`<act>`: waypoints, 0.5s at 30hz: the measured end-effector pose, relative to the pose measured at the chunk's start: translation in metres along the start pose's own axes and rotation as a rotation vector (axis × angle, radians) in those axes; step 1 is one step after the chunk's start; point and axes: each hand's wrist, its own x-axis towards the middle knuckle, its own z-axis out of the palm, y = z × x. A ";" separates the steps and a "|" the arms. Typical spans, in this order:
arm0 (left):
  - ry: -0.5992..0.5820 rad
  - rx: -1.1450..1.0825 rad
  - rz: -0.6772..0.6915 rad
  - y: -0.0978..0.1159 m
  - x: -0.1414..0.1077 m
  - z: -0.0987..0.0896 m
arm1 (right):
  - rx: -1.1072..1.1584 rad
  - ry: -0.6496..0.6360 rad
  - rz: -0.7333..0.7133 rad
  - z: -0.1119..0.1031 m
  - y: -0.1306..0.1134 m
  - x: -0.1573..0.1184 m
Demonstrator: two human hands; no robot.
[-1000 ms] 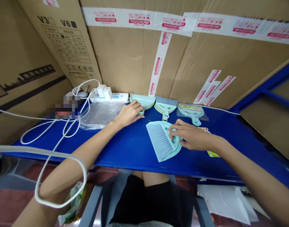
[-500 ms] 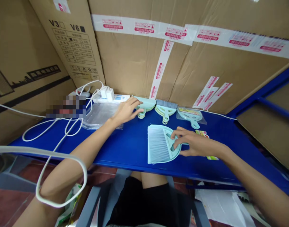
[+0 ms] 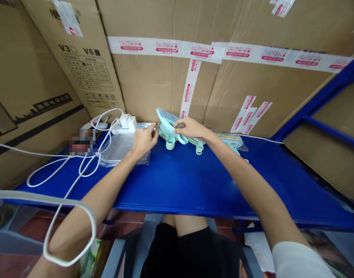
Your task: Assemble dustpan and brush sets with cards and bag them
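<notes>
My right hand grips a light-blue dustpan with a brush set in it. The set is tilted over a stack of pale green dustpans at the back of the table. My left hand is at the stack's left edge, its fingers curled closed. What those fingers pinch, if anything, is hidden. Just right of the stack lies a pile of brushes, partly covered by my right hand and wrist. Farther right, a light-blue brush and dustpan set in clear wrapping shows behind my forearm.
Clear plastic bags lie left of my left hand. A power strip with white plugs stands behind them. White cables loop across the left side. Cardboard walls rise behind the blue table.
My right hand has carried the dustpan and brush from the table's middle back and left, over the stack. My left hand has moved slightly left and its fingers have curled in.
</notes>
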 end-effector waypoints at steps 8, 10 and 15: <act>-0.015 -0.118 0.116 0.008 -0.002 0.003 | -0.169 0.077 0.068 0.044 0.005 0.049; -0.014 -0.142 0.136 0.010 -0.002 0.001 | -0.182 0.116 0.058 0.050 0.002 0.053; -0.047 -0.197 0.186 0.016 -0.003 -0.002 | -0.212 0.255 0.085 0.033 -0.002 0.045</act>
